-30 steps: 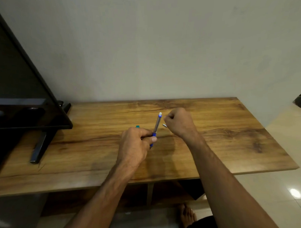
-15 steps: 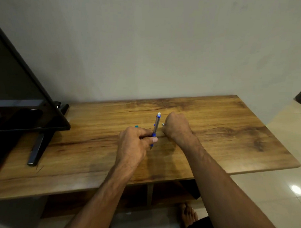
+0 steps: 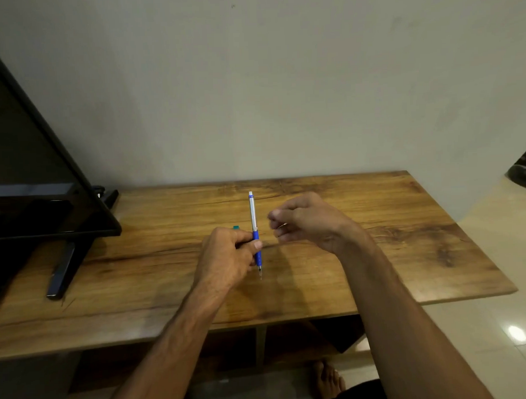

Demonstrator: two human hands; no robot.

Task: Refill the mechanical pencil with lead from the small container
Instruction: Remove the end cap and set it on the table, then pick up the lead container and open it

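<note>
The mechanical pencil (image 3: 254,229) was held upright in the left hand (image 3: 228,255), steadied for refilling; something thin (probably lead) was pinched by the right hand (image 3: 304,223).

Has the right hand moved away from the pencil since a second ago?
Yes. The right hand has drawn rightward along the table, opening a gap beside the pencil.

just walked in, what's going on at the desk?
A person is working on a mechanical pencil over a wooden table. The left hand holds it upright by its blue grip, tip down. The right hand is beside it, apart from it, fingers pinched around something small and thin, too small to identify. A teal item peeks out behind the left hand.
</note>
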